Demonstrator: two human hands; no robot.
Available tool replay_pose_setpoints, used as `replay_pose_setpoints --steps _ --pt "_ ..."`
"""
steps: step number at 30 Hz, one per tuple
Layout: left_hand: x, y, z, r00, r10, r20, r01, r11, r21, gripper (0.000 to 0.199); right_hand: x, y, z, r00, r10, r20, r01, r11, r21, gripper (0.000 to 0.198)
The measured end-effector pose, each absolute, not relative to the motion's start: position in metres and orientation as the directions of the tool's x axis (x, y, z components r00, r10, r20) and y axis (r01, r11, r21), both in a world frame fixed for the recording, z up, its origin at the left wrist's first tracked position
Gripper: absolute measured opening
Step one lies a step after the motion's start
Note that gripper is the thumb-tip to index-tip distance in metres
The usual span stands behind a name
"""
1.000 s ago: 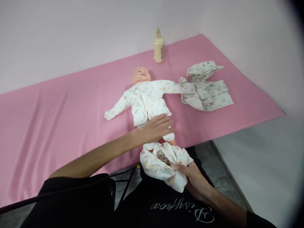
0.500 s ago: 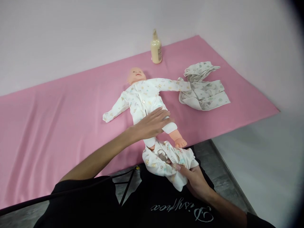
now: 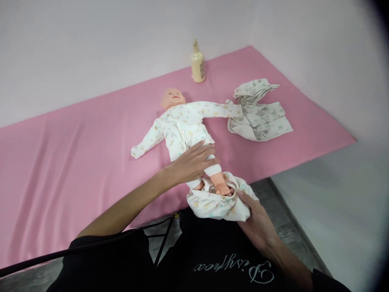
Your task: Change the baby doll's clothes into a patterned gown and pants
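A baby doll [image 3: 184,121] in a white printed long-sleeved top lies on its back, arms spread and legs toward me. My left hand [image 3: 196,163] lies across its upper legs, fingers curled over the leg on the right. My right hand [image 3: 255,215] grips a pair of white printed baby pants [image 3: 209,207], bunched around the doll's feet at the near edge. One bare foot [image 3: 222,189] shows at the pants' opening, close to my right fingertips. The other foot is hidden in the cloth.
A pink sheet [image 3: 100,162] covers the table. A cream pump bottle [image 3: 198,67] stands near the wall behind the doll. Folded white printed cloths [image 3: 264,121] lie on the right, touching the doll's sleeve. The sheet's near edge borders my lap.
My right hand has raised the pants and brought their opening to the foot on the right. That leg has shifted left and down, with my left hand still on it.
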State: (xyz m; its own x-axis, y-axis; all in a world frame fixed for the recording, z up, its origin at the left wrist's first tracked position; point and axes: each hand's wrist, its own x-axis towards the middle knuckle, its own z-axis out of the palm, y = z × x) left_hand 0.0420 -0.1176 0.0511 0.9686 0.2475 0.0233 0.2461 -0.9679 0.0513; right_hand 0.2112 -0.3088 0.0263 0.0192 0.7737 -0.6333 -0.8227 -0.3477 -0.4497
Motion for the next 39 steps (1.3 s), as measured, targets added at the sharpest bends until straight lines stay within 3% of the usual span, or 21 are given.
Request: replay_pose_setpoints --steps 8,19,23,31,35,37,39 --pt "0.050 -0.125 0.043 0.966 0.257 0.001 0.256 -0.962 -0.099 0.036 0.213 -0.315 0.043 0.066 0.817 -0.574 -0.819 -0.284 -0.498 0.062" --pt "0.058 -0.123 0.040 0.929 0.363 0.076 0.362 -0.932 0.037 0.043 0.206 -0.314 0.039 0.193 0.805 -0.561 -0.753 -0.245 -0.611 0.061" --pt "0.064 -0.126 0.040 0.903 0.421 0.081 0.413 -0.905 0.097 0.040 0.204 -0.314 0.038 0.145 0.822 -0.551 -0.756 -0.267 -0.597 0.062" --pt "0.061 -0.144 0.030 0.879 0.457 0.137 0.453 -0.889 0.064 0.046 0.202 -0.302 0.034 0.114 0.839 -0.533 -0.796 -0.244 -0.554 0.063" --pt "0.053 -0.171 0.045 0.794 0.582 0.175 0.561 -0.813 0.159 0.037 0.200 -0.299 0.035 0.103 0.844 -0.526 -0.822 -0.226 -0.523 0.061" --pt "0.050 -0.184 0.055 0.700 0.694 0.167 0.641 -0.714 0.281 0.028 0.200 -0.299 0.035 0.107 0.839 -0.534 -0.821 -0.228 -0.523 0.059" --pt "0.049 -0.194 0.063 0.655 0.753 0.064 0.658 -0.609 0.443 0.027 0.200 -0.299 0.035 0.109 0.836 -0.538 -0.815 -0.236 -0.530 0.059"
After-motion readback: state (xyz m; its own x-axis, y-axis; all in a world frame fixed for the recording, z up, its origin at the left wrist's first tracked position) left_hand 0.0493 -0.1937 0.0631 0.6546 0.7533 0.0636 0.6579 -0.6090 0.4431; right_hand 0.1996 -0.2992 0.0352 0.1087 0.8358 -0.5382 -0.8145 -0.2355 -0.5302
